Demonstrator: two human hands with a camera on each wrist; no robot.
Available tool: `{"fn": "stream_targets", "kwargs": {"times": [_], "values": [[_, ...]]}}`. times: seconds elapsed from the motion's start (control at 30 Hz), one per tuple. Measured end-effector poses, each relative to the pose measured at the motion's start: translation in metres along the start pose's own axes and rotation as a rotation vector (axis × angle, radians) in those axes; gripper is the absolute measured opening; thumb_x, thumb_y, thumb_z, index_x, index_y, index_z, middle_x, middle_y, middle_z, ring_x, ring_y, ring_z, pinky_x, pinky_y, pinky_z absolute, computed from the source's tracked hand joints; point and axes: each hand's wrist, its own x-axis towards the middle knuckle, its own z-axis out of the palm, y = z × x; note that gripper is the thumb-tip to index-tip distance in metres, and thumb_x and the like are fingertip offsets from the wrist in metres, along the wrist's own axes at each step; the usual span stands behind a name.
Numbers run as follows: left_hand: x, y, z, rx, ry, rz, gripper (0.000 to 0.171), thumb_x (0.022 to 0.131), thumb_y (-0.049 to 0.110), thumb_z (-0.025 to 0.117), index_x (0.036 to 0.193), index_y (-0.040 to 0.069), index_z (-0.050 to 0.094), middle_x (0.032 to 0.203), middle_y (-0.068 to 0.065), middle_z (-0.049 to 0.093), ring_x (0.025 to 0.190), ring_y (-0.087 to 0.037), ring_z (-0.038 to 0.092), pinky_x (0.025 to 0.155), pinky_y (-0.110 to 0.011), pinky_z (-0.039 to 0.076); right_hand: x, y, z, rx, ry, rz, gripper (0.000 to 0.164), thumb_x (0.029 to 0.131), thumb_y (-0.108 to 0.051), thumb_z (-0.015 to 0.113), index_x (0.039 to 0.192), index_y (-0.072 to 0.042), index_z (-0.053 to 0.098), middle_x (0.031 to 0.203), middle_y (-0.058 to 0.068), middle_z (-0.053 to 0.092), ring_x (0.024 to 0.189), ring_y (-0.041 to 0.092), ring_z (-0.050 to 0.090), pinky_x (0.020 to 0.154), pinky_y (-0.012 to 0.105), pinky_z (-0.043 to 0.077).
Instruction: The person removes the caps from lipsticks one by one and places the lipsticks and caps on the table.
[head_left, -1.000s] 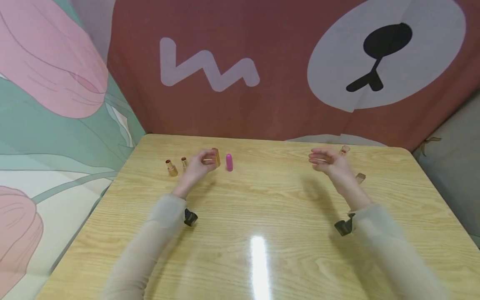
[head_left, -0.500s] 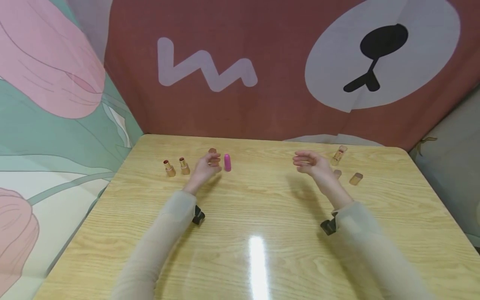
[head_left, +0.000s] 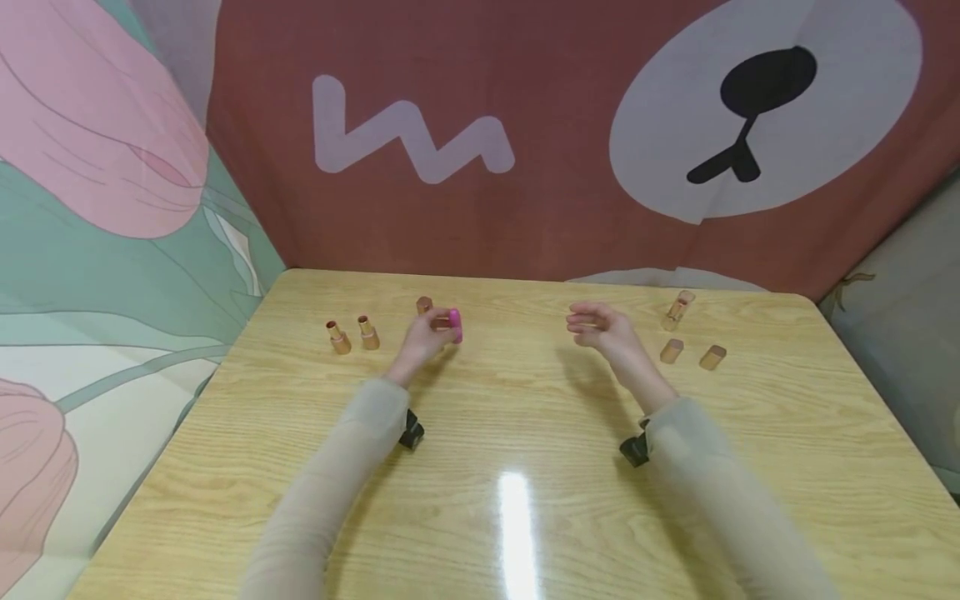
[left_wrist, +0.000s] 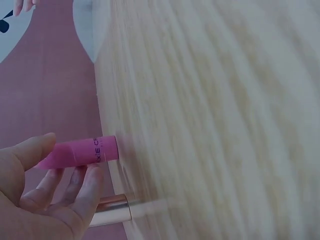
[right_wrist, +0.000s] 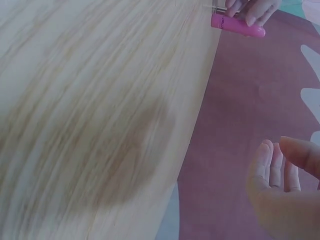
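Observation:
A bright pink lipstick tube (head_left: pixel 455 326) with dark lettering stands upright on the wooden table (head_left: pixel 465 400). My left hand (head_left: pixel 423 342) has its thumb on one side of it and its fingertips on the other; the left wrist view shows the tube (left_wrist: pixel 82 152) between them, its base at the tabletop. Just behind that hand stands a rose-gold tube (head_left: pixel 424 305), partly hidden. My right hand (head_left: pixel 606 333) hovers over the table to the right, fingers loosely bent, holding nothing; the right wrist view shows the same hand (right_wrist: pixel 280 195).
On the left stand two uncapped gold lipsticks, one (head_left: pixel 339 337) beside the other (head_left: pixel 368 332). To the right are a gold tube with a clear top (head_left: pixel 678 310) and two short gold pieces, one nearer (head_left: pixel 672 351) and one farther right (head_left: pixel 713 357). A patterned cloth (head_left: pixel 465 225) hangs behind.
My left hand has left the rose-gold tube standing and moved right to the pink lipstick tube. My right hand has drifted left, uncovering the gold pieces behind it.

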Motion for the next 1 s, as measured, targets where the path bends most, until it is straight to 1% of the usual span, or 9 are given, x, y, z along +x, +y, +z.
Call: {"fn": "stream_targets", "kwargs": {"times": [0.17, 0.37, 0.47, 0.57, 0.67, 0.77, 0.83, 0.93, 1.0], "values": [[0.001, 0.001, 0.004, -0.002, 0.021, -0.016, 0.036, 0.094, 0.017, 0.06, 0.126, 0.001, 0.054, 0.123, -0.022, 0.061, 0.108, -0.033, 0.063, 0.083, -0.032, 0.051, 0.001, 0.003, 0.004, -0.002, -0.005, -0.002, 0.048, 0.088, 0.008, 0.051, 0.134, 0.01, 0.041, 0.095, -0.017, 0.06, 0.096, 0.001, 0.061, 0.083, 0.012, 0.051], [0.0, 0.0, 0.004, -0.056, -0.02, -0.007, 0.028, 0.097, 0.022, 0.056, 0.116, 0.002, 0.052, 0.108, -0.023, 0.068, 0.104, -0.032, 0.064, 0.078, -0.028, 0.048, 0.001, 0.001, 0.008, 0.016, -0.011, -0.013, 0.048, 0.088, 0.01, 0.051, 0.135, 0.012, 0.04, 0.095, -0.017, 0.06, 0.093, -0.002, 0.06, 0.082, 0.012, 0.051], [-0.001, 0.001, 0.003, -0.077, -0.043, 0.001, 0.031, 0.098, 0.024, 0.054, 0.119, 0.002, 0.05, 0.106, -0.022, 0.069, 0.104, -0.033, 0.065, 0.082, -0.033, 0.051, 0.001, 0.0, 0.009, 0.011, -0.015, -0.014, 0.048, 0.088, 0.009, 0.051, 0.135, 0.011, 0.04, 0.101, -0.011, 0.061, 0.094, -0.001, 0.06, 0.083, 0.011, 0.051], [-0.003, 0.003, 0.003, -0.104, -0.062, -0.01, 0.035, 0.099, 0.025, 0.052, 0.125, 0.002, 0.046, 0.109, -0.02, 0.067, 0.103, -0.035, 0.066, 0.087, -0.039, 0.054, 0.001, -0.002, 0.012, 0.013, -0.016, -0.016, 0.048, 0.089, 0.009, 0.051, 0.136, 0.011, 0.04, 0.107, -0.003, 0.062, 0.098, 0.002, 0.061, 0.083, 0.012, 0.051], [-0.005, 0.006, 0.005, -0.186, -0.088, -0.026, 0.035, 0.099, 0.023, 0.051, 0.126, 0.001, 0.044, 0.107, -0.021, 0.067, 0.095, -0.033, 0.069, 0.089, -0.045, 0.055, 0.001, -0.004, 0.014, 0.02, -0.019, -0.016, 0.048, 0.088, 0.009, 0.052, 0.135, 0.011, 0.04, 0.105, -0.005, 0.062, 0.097, 0.002, 0.061, 0.083, 0.012, 0.051], [-0.006, 0.008, 0.008, -0.248, -0.108, -0.029, 0.035, 0.1, 0.022, 0.051, 0.126, 0.0, 0.043, 0.1, -0.017, 0.068, 0.083, -0.023, 0.07, 0.09, -0.047, 0.055, 0.003, -0.006, 0.017, 0.029, -0.021, -0.02, 0.048, 0.088, 0.009, 0.052, 0.135, 0.01, 0.041, 0.099, -0.013, 0.06, 0.095, 0.001, 0.061, 0.083, 0.012, 0.051], [-0.007, 0.009, 0.01, -0.277, -0.12, -0.031, 0.035, 0.1, 0.022, 0.05, 0.126, 0.0, 0.043, 0.095, -0.014, 0.067, 0.077, -0.016, 0.069, 0.09, -0.048, 0.055, 0.003, -0.007, 0.018, 0.04, -0.024, -0.024, 0.048, 0.088, 0.009, 0.052, 0.135, 0.01, 0.042, 0.098, -0.013, 0.06, 0.094, 0.0, 0.061, 0.083, 0.012, 0.051], [-0.009, 0.01, 0.013, -0.266, -0.131, -0.025, 0.037, 0.1, 0.024, 0.05, 0.129, 0.001, 0.044, 0.091, -0.009, 0.066, 0.074, -0.01, 0.065, 0.089, -0.047, 0.056, 0.004, -0.007, 0.02, 0.054, -0.03, -0.029, 0.047, 0.088, 0.01, 0.051, 0.134, 0.01, 0.042, 0.098, -0.013, 0.061, 0.094, 0.0, 0.061, 0.083, 0.012, 0.051], [-0.01, 0.011, 0.015, -0.272, -0.151, -0.007, 0.038, 0.1, 0.025, 0.05, 0.13, 0.002, 0.044, 0.088, -0.008, 0.065, 0.075, -0.011, 0.065, 0.088, -0.046, 0.056, 0.004, -0.007, 0.022, 0.063, -0.036, -0.031, 0.048, 0.088, 0.01, 0.052, 0.134, 0.011, 0.041, 0.098, -0.013, 0.061, 0.094, 0.0, 0.061, 0.083, 0.012, 0.051]]}}
